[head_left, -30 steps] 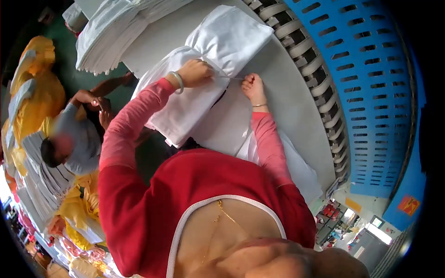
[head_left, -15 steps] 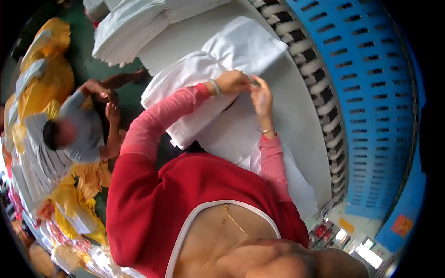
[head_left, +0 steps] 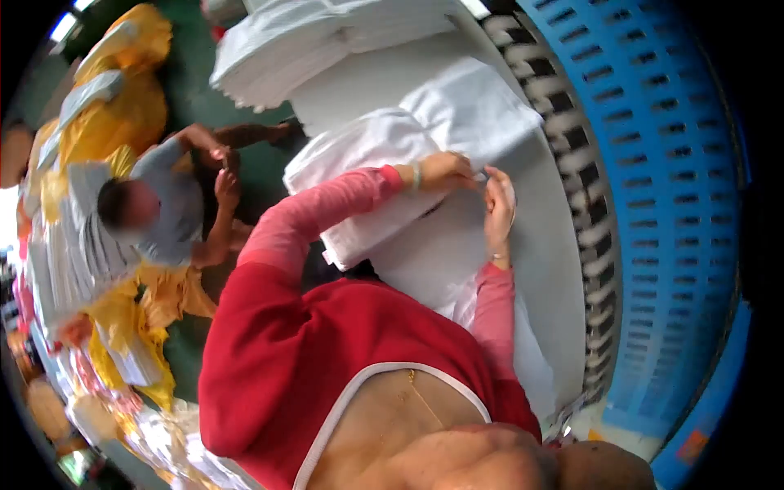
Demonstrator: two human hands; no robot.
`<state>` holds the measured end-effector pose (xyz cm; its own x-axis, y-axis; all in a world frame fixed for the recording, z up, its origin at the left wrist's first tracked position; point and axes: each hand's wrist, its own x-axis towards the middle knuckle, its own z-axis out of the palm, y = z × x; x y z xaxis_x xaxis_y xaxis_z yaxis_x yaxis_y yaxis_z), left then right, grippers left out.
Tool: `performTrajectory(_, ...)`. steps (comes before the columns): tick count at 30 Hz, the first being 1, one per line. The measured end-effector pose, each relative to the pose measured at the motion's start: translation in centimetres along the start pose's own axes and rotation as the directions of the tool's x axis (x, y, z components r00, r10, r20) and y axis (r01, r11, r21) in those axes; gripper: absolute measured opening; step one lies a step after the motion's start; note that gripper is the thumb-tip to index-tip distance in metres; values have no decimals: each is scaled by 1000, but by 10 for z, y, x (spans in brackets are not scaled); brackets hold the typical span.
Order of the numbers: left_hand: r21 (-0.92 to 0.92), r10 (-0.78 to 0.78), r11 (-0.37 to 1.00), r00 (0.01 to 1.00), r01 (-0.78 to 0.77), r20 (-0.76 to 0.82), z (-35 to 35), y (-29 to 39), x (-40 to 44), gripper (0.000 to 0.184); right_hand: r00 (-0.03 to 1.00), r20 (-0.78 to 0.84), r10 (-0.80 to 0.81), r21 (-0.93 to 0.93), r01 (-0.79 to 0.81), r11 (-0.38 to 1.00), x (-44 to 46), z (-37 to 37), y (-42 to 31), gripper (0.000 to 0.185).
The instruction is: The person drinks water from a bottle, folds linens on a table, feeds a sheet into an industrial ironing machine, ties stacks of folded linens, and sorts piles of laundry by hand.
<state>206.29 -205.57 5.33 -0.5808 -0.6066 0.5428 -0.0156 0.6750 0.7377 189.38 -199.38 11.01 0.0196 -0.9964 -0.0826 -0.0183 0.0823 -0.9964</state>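
Observation:
Folded white cloth [head_left: 359, 151] lies across a pale table in front of me, one part spreading toward the far right corner. My left hand [head_left: 447, 171], with a pale green bangle at the wrist, is over this cloth with its fingers pinched together. My right hand [head_left: 498, 211], wearing a thin bracelet, meets it fingertip to fingertip, also closed. Something small seems to be between the fingertips, but I cannot make it out. Below the hands a small dark patch shows at the cloth's edge.
A tall stack of white cloth [head_left: 327, 45] stands at the far end of the table [head_left: 543, 269]. A blue slatted plastic panel [head_left: 653, 163] runs along the right. On the left a person in grey [head_left: 167, 192] sits beside yellow bags [head_left: 114, 122] and white bundles [head_left: 86, 237].
The whole view has shifted, so the table and cloth sit a little lower and further right. My hands stay together, fingertips still close.

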Motion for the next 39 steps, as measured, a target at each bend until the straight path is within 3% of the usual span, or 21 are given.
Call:
performTrajectory(2,24,-150,988,988,150,21,-4,8,1,18,962,103,-252,-338,272,901,-1,16,0,33)
performTrajectory(4,14,-188,982,979,189,-81,1,8,-3,17,826,178,-535,-639,510,575,7,13,32,34)
performTrajectory(6,96,-288,951,955,295,-75,-7,19,-2,21,936,-5,-352,-749,230,621,2,22,35,35)
performTrajectory(7,92,-316,940,940,328,-129,-5,17,-3,21,896,14,-444,-772,292,565,5,24,37,30)
performTrajectory(10,61,-387,908,887,414,-250,-3,15,-2,20,924,-66,-378,-805,174,567,3,27,35,24)
performTrajectory(11,43,-411,897,867,440,-281,-2,14,-1,20,903,-51,-427,-775,234,587,2,29,34,21)
performTrajectory(14,81,-479,853,835,516,-270,1,7,6,15,918,-32,-395,-820,201,536,1,28,34,18)
performTrajectory(17,83,-427,878,850,471,-309,6,-7,7,13,784,171,-596,-843,430,323,5,25,37,13)
performTrajectory(20,95,-440,874,859,476,-261,2,-4,8,14,797,227,-560,-851,442,284,4,23,33,7)
performTrajectory(23,29,-377,923,918,383,-124,-11,1,-1,19,909,153,-387,-801,343,491,6,11,47,10)
performTrajectory(25,109,-208,971,977,213,-57,-16,10,-11,23,981,129,-147,-436,189,880,10,6,50,15)
performTrajectory(26,141,-122,982,992,123,-18,-16,14,-14,25,987,162,-24,-207,58,977,9,7,48,18)
performTrajectory(29,296,97,953,989,-61,-109,-8,5,-16,23,972,126,198,-41,-194,980,9,9,42,28)
performTrajectory(30,366,176,924,974,-113,-143,-9,7,-16,21,979,107,172,-27,-170,985,13,5,47,27)
performTrajectory(32,423,150,902,982,-88,-116,-6,10,-17,17,990,64,125,-7,-125,992,18,1,55,25)
performTrajectory(33,453,146,888,983,-79,-115,-3,8,-17,16,1000,-19,18,-220,-22,975,18,5,53,27)
performTrajectory(35,479,139,874,986,-77,-94,1,6,-18,15,967,-105,-232,-622,118,774,19,16,48,32)
performTrajectory(38,453,117,887,993,-93,-25,-1,-5,-16,13,881,122,-457,-918,276,286,20,17,41,29)
performTrajectory(39,426,98,900,995,-91,6,-4,-11,-16,12,946,64,-318,-962,143,233,20,11,41,27)
